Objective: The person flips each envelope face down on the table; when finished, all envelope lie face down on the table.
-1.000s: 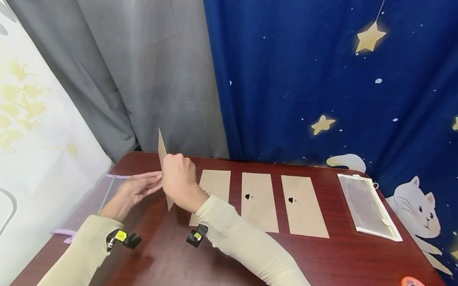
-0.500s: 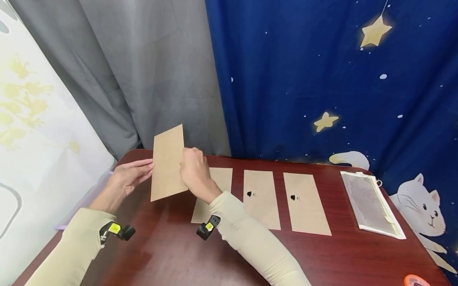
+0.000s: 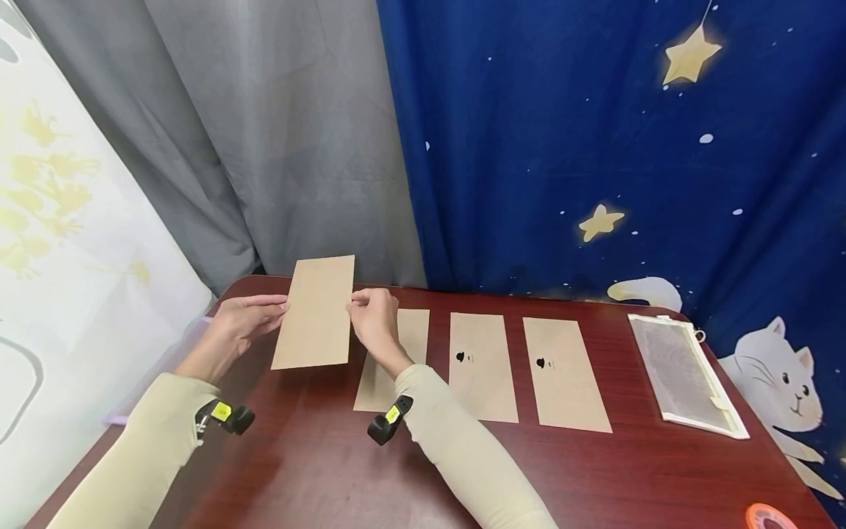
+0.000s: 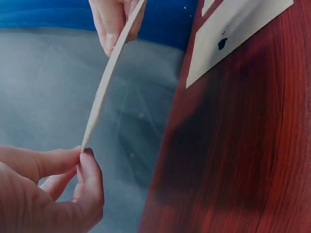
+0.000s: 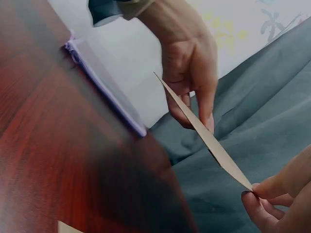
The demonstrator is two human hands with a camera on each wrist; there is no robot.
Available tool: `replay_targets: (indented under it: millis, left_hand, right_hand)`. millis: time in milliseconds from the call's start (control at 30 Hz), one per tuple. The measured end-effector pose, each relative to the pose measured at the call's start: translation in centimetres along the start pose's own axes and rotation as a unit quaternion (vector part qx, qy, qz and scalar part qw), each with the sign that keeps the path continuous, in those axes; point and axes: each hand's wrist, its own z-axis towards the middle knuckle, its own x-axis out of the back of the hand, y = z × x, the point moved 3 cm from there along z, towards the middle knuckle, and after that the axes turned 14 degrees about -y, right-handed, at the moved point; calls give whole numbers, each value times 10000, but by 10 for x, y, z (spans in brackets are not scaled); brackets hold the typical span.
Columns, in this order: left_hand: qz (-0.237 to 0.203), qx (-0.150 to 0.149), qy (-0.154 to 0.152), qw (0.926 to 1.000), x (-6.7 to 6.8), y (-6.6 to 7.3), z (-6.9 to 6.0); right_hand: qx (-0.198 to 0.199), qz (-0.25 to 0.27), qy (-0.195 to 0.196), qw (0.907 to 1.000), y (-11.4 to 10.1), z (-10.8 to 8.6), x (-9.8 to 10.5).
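Observation:
Both hands hold up a tan kraft-paper card [image 3: 316,312] above the left part of the table; its plain face shows in the head view. My left hand [image 3: 241,323] pinches the card's left edge between thumb and fingertips. At the opposite edge, my right hand [image 3: 377,323] pinches it the same way. Seen from the left wrist, the card [image 4: 104,87] appears nearly edge-on between the two hands. Three similar cards lie in a row: one [image 3: 413,334] partly hidden behind the right hand and wrist, a middle card [image 3: 485,382] and a right card [image 3: 568,389], the latter two with a small black hat print.
A white-edged mesh zip pouch [image 3: 687,378] lies at the table's right. A purple-edged zip pouch [image 5: 104,92] lies at the left edge, mostly behind the left arm in the head view. An orange round object [image 3: 767,518] sits at the front right. Curtains [image 3: 317,147] hang behind.
The card has turned from edge-on to showing its plain broad face, then tilted back and lowered at the top. My right hand has moved rightward, changing its grip to the right edge.

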Motion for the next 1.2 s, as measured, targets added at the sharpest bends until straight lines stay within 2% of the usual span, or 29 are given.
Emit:
replay_targets:
  millis: [67,133,233,300,433,600,733,833,933,967,1200]
  left_hand:
    - [461,75,129,9988,2,-1,3]
    - [1148,131,247,9930,4,-4,5]
    - [2114,89,376,9766,4,-10,9]
    - [2567,35,422,9655,4,-16,12]
    - [2955,-56,459,9542,5,-32,15]
    - [3174,-95,510,9469,8,-46,15]
    - [3689,-135,687,9268,6,-49,15]
    - [4147,-176,848,9058,5,-51,17]
    - [4415,-219,951,8920,6,-51,17]
    - [4483,-235,983,8881,6,-51,16]
    - [4694,-436,1080,8753,3,-49,13]
  right_hand:
    - [4,-126,-51,9999,3,-1,-5]
    - [-67,-239,-131,9996,7,-3,-11]
    - [-334,-395,-317,9982,14,-7,-19]
    - [-484,-508,-499,9963,18,-9,-26]
    - [-645,-780,-772,9919,24,-12,-37]
    - [-807,-1234,-978,9842,31,-13,-47]
    - [-826,-1407,-1092,9805,34,-13,-52]
    - [-844,-1471,-1111,9792,35,-14,-54]
    - [-802,-1516,-1112,9789,35,-16,-56]
    - [-763,-1562,-1100,9786,35,-16,-57]
    - [-684,-1851,-956,9757,31,-17,-61]
